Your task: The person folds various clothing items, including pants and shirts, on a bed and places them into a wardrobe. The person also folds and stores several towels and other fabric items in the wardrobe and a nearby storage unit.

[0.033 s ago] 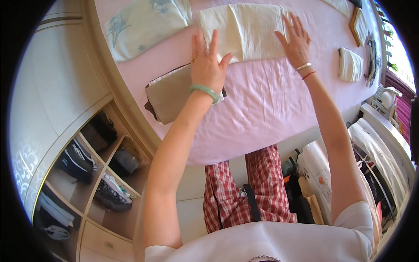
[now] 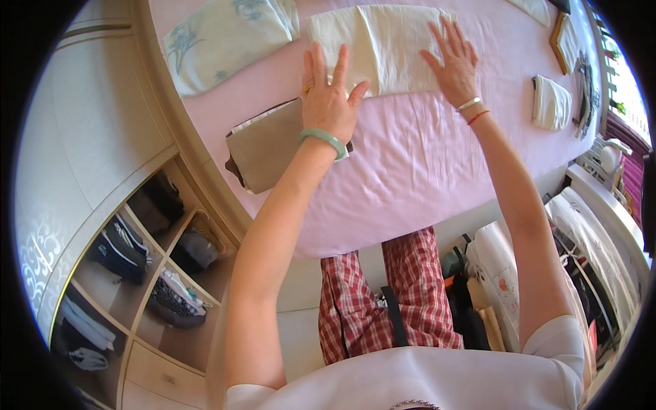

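Note:
A cream cloth [image 2: 393, 51], folded into a flat rectangle, lies on the pink bed sheet [image 2: 410, 164]. My left hand [image 2: 330, 102], with a green bangle at the wrist, is over its near left corner, fingers spread. At the cloth's right end is my right hand [image 2: 454, 68], flat with fingers apart; a silver bangle and a red string circle that wrist. Neither hand grips anything. Beside my left wrist sits a folded grey-brown stack of fabric [image 2: 263, 150], partly covered by my left hand and forearm.
A folded white cloth with blue print [image 2: 229, 44] lies at the far left of the bed. At the right are a small white folded cloth [image 2: 551, 102] and a wooden-edged object [image 2: 564, 44]. An open cabinet [image 2: 140, 301] holds clothes; bags [image 2: 492, 266] stand below right.
My right hand has shifted slightly left over the cloth's right end. My left hand has moved a little to the right. The cloth looks much the same.

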`<state>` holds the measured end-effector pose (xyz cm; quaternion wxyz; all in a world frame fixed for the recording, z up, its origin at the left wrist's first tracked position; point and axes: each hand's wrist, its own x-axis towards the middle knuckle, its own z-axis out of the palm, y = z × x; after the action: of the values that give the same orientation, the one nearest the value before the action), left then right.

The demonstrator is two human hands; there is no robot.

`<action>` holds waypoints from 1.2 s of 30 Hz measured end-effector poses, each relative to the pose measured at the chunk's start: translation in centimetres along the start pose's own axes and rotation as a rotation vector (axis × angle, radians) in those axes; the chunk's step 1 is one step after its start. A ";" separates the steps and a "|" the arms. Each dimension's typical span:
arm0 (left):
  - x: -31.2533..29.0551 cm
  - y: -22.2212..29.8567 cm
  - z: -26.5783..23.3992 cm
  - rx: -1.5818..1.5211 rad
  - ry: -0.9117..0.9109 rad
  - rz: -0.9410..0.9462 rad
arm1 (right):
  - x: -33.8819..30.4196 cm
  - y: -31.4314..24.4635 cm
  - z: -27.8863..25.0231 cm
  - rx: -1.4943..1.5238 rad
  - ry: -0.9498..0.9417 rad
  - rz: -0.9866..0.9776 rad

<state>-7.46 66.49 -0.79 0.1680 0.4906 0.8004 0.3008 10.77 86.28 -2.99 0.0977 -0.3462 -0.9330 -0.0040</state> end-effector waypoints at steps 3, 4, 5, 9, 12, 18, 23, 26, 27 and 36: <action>1.7 1.2 2.6 0.153 -0.018 0.036 | 0.8 -2.3 1.6 0.019 -0.076 -0.110; 2.6 1.1 3.8 0.220 -0.035 0.021 | 1.2 -2.3 1.9 0.040 -0.088 -0.129; 3.4 0.5 5.3 0.277 -0.013 -0.034 | 1.3 -2.0 2.3 0.061 -0.104 -0.149; 4.9 -2.4 10.1 0.484 0.019 -0.220 | 1.7 1.4 3.7 0.149 -0.169 -0.169; 4.6 -3.1 12.2 0.559 0.101 -0.203 | 1.7 3.0 5.0 0.221 -0.162 -0.205; 4.9 -2.6 10.3 0.449 0.018 -0.218 | 1.7 3.1 5.9 0.294 -0.101 -0.208; 1.2 4.2 10.6 0.433 0.032 -0.060 | -4.6 8.1 2.7 0.301 -0.226 -0.159; -4.4 9.9 14.5 0.334 -0.112 0.126 | -12.7 12.1 1.1 0.214 -0.367 -0.091; -6.9 11.2 16.3 0.316 -0.209 0.135 | -14.8 12.7 0.2 0.192 -0.406 -0.067; -22.7 19.1 20.6 0.282 -0.880 0.101 | -31.4 13.1 -5.5 0.030 -0.639 0.175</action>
<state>27.71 59.36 -4.79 0.4084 0.6281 0.6612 -0.0397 43.51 75.59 -4.20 -0.1947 -0.4075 -0.8831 0.1269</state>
